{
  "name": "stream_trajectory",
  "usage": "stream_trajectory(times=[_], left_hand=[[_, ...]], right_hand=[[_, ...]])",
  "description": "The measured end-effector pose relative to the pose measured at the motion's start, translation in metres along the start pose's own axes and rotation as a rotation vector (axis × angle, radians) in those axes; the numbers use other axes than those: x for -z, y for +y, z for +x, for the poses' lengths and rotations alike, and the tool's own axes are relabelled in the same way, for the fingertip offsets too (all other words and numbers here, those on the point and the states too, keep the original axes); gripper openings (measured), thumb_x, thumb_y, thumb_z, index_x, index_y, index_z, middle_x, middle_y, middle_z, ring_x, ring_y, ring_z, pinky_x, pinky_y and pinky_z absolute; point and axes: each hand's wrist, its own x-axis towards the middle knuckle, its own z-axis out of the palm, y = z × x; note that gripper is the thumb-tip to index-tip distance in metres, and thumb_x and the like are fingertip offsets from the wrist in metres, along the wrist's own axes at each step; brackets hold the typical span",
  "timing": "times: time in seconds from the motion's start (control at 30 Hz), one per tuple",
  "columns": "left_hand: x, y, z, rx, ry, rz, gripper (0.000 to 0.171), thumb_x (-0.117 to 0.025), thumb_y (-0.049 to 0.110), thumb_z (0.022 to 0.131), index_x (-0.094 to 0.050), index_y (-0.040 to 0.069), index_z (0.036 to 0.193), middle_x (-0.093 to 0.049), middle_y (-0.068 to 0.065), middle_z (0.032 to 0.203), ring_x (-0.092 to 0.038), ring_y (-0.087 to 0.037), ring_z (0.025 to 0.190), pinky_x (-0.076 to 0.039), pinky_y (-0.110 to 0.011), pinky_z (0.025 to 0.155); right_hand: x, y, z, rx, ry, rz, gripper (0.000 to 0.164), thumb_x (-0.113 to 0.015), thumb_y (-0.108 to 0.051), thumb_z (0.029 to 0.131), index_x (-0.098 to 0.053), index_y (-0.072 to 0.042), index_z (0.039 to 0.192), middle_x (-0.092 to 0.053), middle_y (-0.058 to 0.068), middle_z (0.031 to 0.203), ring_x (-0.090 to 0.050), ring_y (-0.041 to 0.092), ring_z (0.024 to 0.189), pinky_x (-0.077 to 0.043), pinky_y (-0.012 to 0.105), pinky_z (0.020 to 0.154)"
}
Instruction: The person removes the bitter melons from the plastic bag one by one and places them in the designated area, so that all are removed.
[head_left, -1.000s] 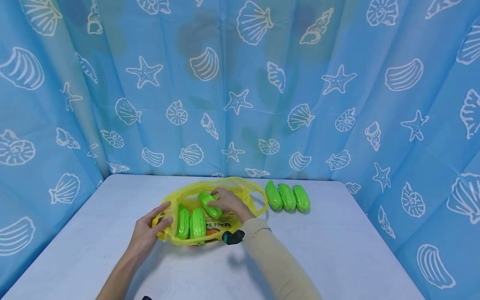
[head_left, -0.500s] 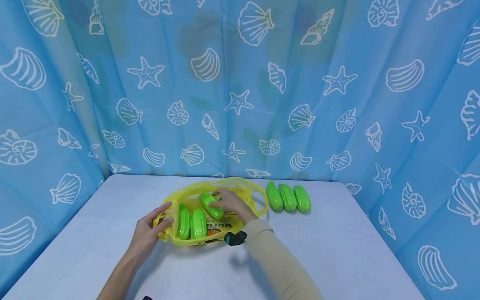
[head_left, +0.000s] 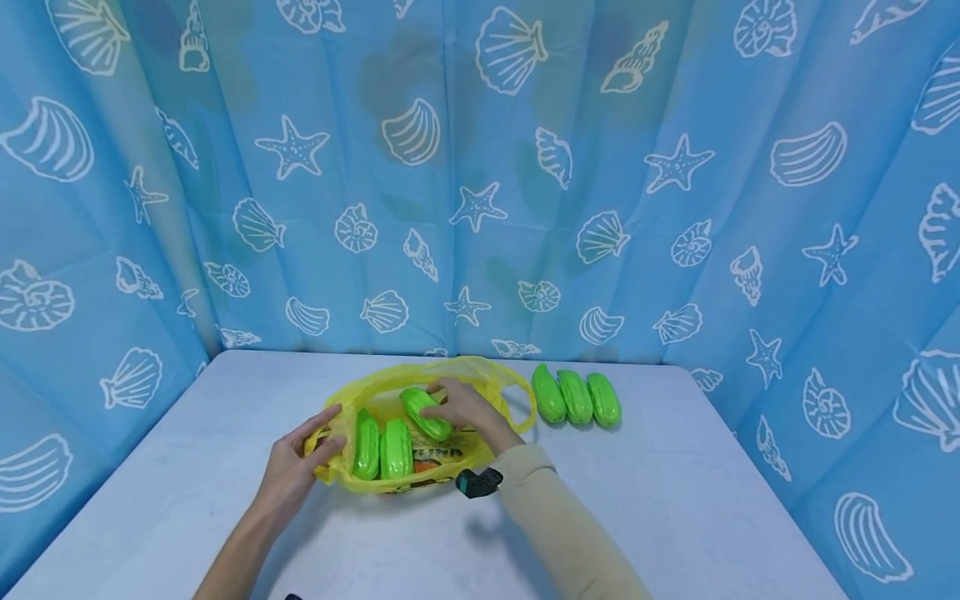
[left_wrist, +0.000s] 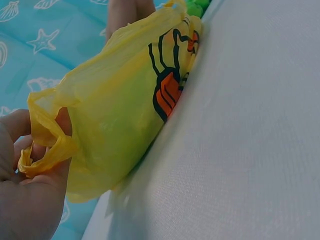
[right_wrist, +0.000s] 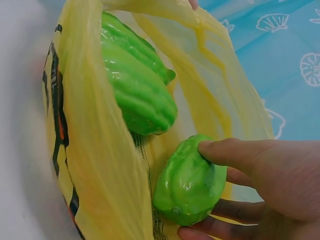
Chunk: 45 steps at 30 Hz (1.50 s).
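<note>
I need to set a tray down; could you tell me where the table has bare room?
The table is bare near its front edge and right of the sleeve. It is crowded around the yellow bag and the three green gourds behind.

The yellow bag [head_left: 480, 379] hides the lower halves of two green gourds [head_left: 381, 448] inside.

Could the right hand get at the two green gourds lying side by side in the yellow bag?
Probably, but not freely: the right hand already holds a third gourd. The two gourds lie uncovered in the yellow bag, whose mouth the left hand holds open.
</note>
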Motion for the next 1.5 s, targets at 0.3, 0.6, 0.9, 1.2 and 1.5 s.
stream_trajectory(times=[0.3,0.6,0.9,1.2,1.5], left_hand=[[0.001,0.001,-0.001,0.007,0.001,-0.007,0.065,-0.067,0.035,0.093,-0.039,0.026,0.151,-0.024,-0.003,0.163,-0.037,-0.016,0.132,-0.049,-0.008,0.087],[0.001,0.002,-0.002,0.011,-0.003,-0.02,0.063,-0.067,0.033,0.093,-0.04,0.026,0.15,-0.024,-0.001,0.162,-0.042,-0.011,0.123,-0.051,-0.011,0.087],[0.001,0.002,-0.002,0.01,-0.003,-0.019,0.064,-0.067,0.034,0.093,-0.04,0.025,0.15,-0.025,-0.002,0.161,-0.046,-0.007,0.117,-0.052,-0.012,0.086],[0.0,0.001,-0.001,-0.001,0.0,-0.018,0.063,-0.067,0.034,0.093,-0.041,0.025,0.15,-0.027,-0.002,0.16,-0.046,-0.007,0.115,-0.052,-0.012,0.086],[0.002,-0.001,-0.001,0.001,0.001,0.014,0.066,-0.068,0.039,0.091,-0.041,0.026,0.15,-0.028,-0.002,0.16,-0.046,-0.008,0.114,-0.052,-0.012,0.083]], right_hand=[[0.008,0.003,-0.01,0.018,0.001,-0.003,0.053,-0.068,-0.033,0.092,-0.053,-0.011,0.138,-0.058,0.017,0.133,-0.061,0.029,0.11,-0.056,0.036,0.074],[0.019,0.009,-0.021,0.079,0.03,-0.03,0.053,-0.068,-0.034,0.092,-0.054,-0.008,0.136,-0.059,0.017,0.133,-0.059,0.033,0.118,-0.057,0.036,0.076],[0.027,0.015,-0.035,0.151,0.053,-0.047,0.051,-0.067,-0.034,0.093,-0.054,-0.01,0.136,-0.059,0.014,0.134,-0.059,0.033,0.119,-0.054,0.045,0.09],[0.035,0.016,-0.054,0.142,0.106,-0.058,0.052,-0.067,-0.035,0.093,-0.053,-0.012,0.138,-0.063,0.014,0.127,-0.061,0.031,0.114,-0.055,0.044,0.085],[0.046,0.026,-0.066,0.13,0.158,-0.025,0.053,-0.069,-0.031,0.092,-0.053,-0.011,0.139,-0.062,0.013,0.128,-0.061,0.029,0.113,-0.056,0.038,0.081]])
